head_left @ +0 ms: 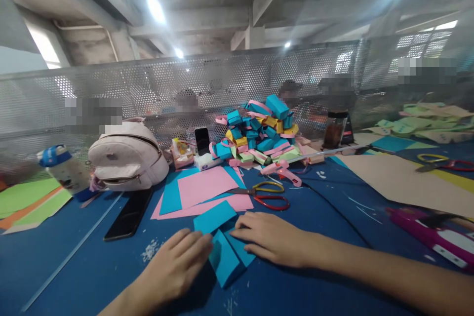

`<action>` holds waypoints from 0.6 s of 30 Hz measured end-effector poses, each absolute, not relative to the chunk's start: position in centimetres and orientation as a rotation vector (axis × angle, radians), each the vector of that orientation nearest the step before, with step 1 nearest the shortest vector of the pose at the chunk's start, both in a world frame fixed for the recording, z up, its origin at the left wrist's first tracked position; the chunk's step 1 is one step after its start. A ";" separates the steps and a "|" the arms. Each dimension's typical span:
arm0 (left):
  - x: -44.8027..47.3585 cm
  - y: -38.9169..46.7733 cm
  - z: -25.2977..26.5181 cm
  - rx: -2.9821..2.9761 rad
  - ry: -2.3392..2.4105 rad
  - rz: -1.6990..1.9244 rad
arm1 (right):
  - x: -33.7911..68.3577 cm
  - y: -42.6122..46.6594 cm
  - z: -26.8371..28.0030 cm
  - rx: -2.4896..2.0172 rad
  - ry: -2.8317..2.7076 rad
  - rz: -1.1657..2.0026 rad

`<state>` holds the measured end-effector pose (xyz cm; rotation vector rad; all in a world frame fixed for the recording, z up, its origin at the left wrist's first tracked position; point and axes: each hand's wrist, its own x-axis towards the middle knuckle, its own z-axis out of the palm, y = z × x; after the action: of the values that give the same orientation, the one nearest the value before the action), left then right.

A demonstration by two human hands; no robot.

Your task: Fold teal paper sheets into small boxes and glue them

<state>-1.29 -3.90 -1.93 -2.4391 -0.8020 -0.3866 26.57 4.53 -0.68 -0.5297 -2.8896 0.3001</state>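
Note:
A piece of folded blue paper lies on the blue table in front of me, with several flaps creased and standing up at angles. My left hand is at its left edge, fingers curled together against the paper; the thumb's grip is partly hidden. From the right, my right hand rests on the paper with its fingers stretched and slightly apart. Just beyond are scissors with one yellow and one red handle, lying partly on pink paper and blue sheets.
Behind stands a heap of folded paper boxes. A pink glue gun trails a black cord. Left are a phone, a white backpack and a bottle. At right lie a magenta tool, more scissors and beige sheets.

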 end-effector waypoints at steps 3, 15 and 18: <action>0.2 -5.0 -2.5 -2.405 -0.900 -0.191 | 25.9 4.8 -0.9 -0.569 -2.857 0.306; 3.2 -4.8 -4.2 -2.264 -1.039 -0.170 | 23.7 5.0 -1.3 -0.502 -2.967 -0.080; 3.4 -5.3 -5.1 -2.184 -0.991 -0.149 | 22.8 4.9 -1.3 -0.443 -3.006 -0.140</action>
<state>3.40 -5.27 -5.13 -2.1840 -0.9906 -0.1488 22.78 4.87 -1.34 -0.4427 -3.0062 -0.1405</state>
